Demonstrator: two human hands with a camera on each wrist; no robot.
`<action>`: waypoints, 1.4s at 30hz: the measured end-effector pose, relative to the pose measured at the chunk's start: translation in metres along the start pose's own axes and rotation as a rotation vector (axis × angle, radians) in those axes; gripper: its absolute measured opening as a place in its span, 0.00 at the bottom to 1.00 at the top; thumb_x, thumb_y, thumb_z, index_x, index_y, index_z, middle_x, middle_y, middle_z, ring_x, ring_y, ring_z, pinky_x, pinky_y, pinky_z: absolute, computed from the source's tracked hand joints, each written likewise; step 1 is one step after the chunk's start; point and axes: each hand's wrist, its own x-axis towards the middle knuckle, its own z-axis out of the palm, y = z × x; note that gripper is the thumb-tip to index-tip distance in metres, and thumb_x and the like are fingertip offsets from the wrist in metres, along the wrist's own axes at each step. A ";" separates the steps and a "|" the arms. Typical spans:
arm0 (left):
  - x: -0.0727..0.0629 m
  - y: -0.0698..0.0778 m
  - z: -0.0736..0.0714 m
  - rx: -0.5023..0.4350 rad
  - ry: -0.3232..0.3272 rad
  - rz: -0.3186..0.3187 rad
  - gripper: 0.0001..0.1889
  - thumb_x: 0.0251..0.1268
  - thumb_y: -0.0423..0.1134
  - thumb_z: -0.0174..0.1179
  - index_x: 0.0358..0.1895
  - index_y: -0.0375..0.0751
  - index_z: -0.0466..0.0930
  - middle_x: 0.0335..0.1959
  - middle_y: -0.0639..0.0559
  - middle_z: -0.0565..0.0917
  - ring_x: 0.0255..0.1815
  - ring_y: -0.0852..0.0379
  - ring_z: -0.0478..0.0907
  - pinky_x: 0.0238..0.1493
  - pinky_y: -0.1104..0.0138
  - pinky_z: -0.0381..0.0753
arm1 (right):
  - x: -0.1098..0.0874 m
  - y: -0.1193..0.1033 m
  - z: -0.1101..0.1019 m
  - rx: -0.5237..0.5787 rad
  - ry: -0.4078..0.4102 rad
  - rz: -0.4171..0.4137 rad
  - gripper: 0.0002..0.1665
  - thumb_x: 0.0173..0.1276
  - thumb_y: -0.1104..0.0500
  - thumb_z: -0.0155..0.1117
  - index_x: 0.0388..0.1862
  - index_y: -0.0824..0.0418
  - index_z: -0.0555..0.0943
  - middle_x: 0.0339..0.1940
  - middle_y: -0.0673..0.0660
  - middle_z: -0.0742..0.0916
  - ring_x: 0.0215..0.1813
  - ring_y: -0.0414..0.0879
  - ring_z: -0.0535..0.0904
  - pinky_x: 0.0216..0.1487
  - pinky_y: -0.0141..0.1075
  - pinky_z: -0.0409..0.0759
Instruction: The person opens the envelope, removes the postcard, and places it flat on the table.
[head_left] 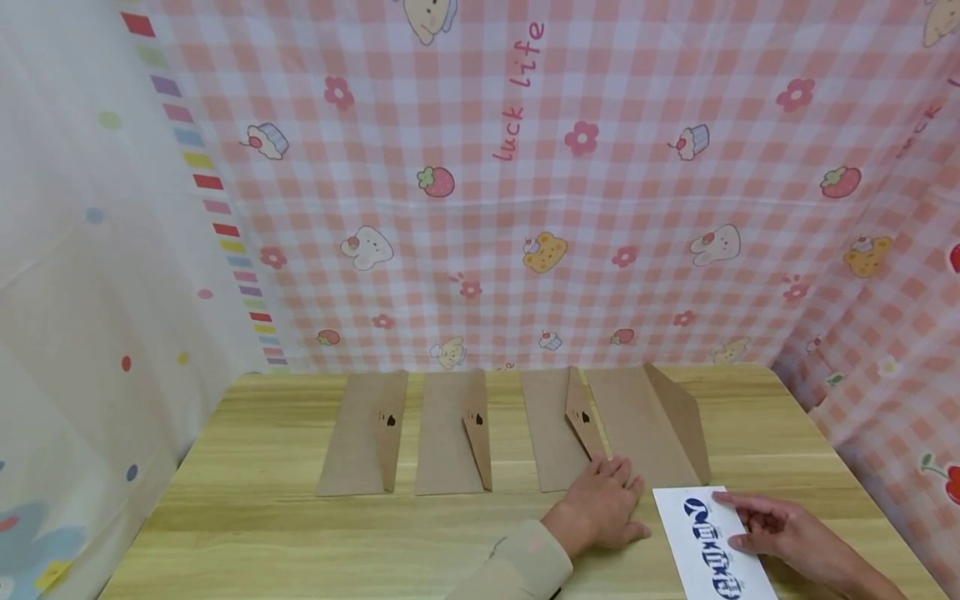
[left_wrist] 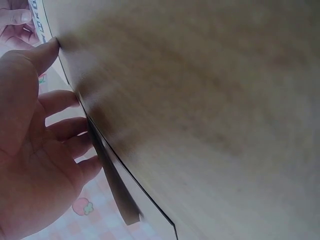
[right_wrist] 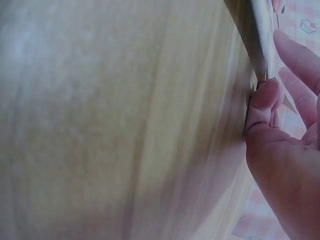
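A white card (head_left: pixel 678 533) with dark blue printing lies tilted at the front right, and my right hand (head_left: pixel 802 533) pinches its right edge with the thumb on top. In the right wrist view the right hand (right_wrist: pixel 285 145) shows its thumb and fingers at the card's edge, low over the table. My left hand (head_left: pixel 600 508) rests palm down, fingers extended, at the lower ends of two brown envelopes. One is the third envelope (head_left: pixel 547 433), its flap partly raised; the other is the rightmost envelope (head_left: pixel 637 425), its flap (head_left: pixel 682 408) folded out. The left hand (left_wrist: pixel 45 135) also shows in the left wrist view.
Two more brown envelopes, the leftmost (head_left: pixel 352 433) and the second (head_left: pixel 442 433), lie in the same row with small dark marks on their flaps. The wooden table (head_left: pixel 300 542) meets a pink checked cloth (head_left: pixel 480 275) behind and cloths at both sides.
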 end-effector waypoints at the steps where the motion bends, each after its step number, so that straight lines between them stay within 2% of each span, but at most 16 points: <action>1: 0.000 0.000 0.000 -0.001 0.001 0.001 0.36 0.71 0.69 0.41 0.77 0.60 0.58 0.79 0.58 0.56 0.80 0.62 0.49 0.77 0.64 0.49 | 0.000 0.001 0.001 -0.005 0.009 -0.022 0.28 0.65 0.67 0.67 0.64 0.72 0.75 0.34 0.51 0.76 0.32 0.41 0.71 0.27 0.35 0.68; 6: -0.001 0.001 -0.002 0.000 0.006 0.000 0.36 0.71 0.69 0.42 0.77 0.60 0.59 0.79 0.59 0.57 0.79 0.62 0.50 0.77 0.65 0.50 | -0.002 0.003 0.004 -0.012 0.056 -0.078 0.28 0.63 0.70 0.67 0.63 0.72 0.76 0.35 0.51 0.78 0.33 0.41 0.72 0.28 0.34 0.70; 10: -0.001 0.002 -0.002 0.002 0.011 -0.003 0.35 0.71 0.69 0.42 0.77 0.60 0.59 0.79 0.59 0.57 0.79 0.63 0.50 0.77 0.65 0.50 | -0.002 0.003 0.004 -0.018 0.065 -0.077 0.28 0.63 0.71 0.67 0.63 0.74 0.75 0.35 0.51 0.78 0.32 0.40 0.72 0.28 0.33 0.70; 16: -0.003 0.002 -0.003 0.017 0.021 -0.008 0.35 0.70 0.70 0.43 0.76 0.60 0.60 0.78 0.59 0.58 0.79 0.62 0.51 0.77 0.65 0.51 | 0.001 0.001 0.004 0.011 0.038 -0.024 0.29 0.66 0.69 0.65 0.64 0.77 0.72 0.36 0.50 0.77 0.33 0.40 0.71 0.28 0.33 0.70; 22: -0.003 0.002 0.000 0.015 0.026 -0.002 0.35 0.70 0.69 0.43 0.76 0.60 0.60 0.78 0.58 0.59 0.79 0.62 0.52 0.77 0.65 0.51 | 0.001 0.002 0.005 0.043 0.029 -0.059 0.28 0.66 0.71 0.63 0.64 0.78 0.71 0.35 0.52 0.77 0.32 0.42 0.71 0.27 0.34 0.70; 25: -0.003 0.002 0.001 0.020 0.028 0.001 0.36 0.71 0.69 0.43 0.77 0.59 0.60 0.78 0.58 0.59 0.79 0.62 0.52 0.77 0.65 0.51 | 0.001 0.002 0.005 0.049 0.022 -0.035 0.28 0.67 0.70 0.63 0.64 0.79 0.71 0.35 0.52 0.77 0.32 0.42 0.71 0.27 0.34 0.69; 28: -0.003 0.002 0.000 0.025 0.039 0.000 0.36 0.71 0.69 0.43 0.77 0.58 0.60 0.78 0.57 0.59 0.79 0.62 0.52 0.77 0.64 0.51 | 0.002 0.000 0.005 0.029 0.025 -0.022 0.28 0.68 0.69 0.63 0.64 0.80 0.70 0.35 0.52 0.77 0.32 0.41 0.71 0.27 0.34 0.69; 36: -0.002 0.001 0.003 0.016 0.065 -0.002 0.37 0.71 0.68 0.44 0.77 0.56 0.58 0.79 0.56 0.57 0.79 0.61 0.51 0.78 0.64 0.50 | 0.003 -0.002 0.007 -0.017 0.064 -0.052 0.26 0.67 0.69 0.64 0.62 0.80 0.72 0.34 0.50 0.78 0.30 0.40 0.72 0.25 0.34 0.69; 42: -0.005 -0.002 0.002 -0.008 0.105 0.013 0.36 0.71 0.67 0.46 0.77 0.58 0.57 0.79 0.55 0.57 0.79 0.59 0.52 0.78 0.62 0.50 | 0.004 -0.005 0.007 -0.022 0.070 -0.009 0.27 0.68 0.67 0.64 0.61 0.81 0.70 0.35 0.53 0.78 0.29 0.39 0.73 0.25 0.33 0.74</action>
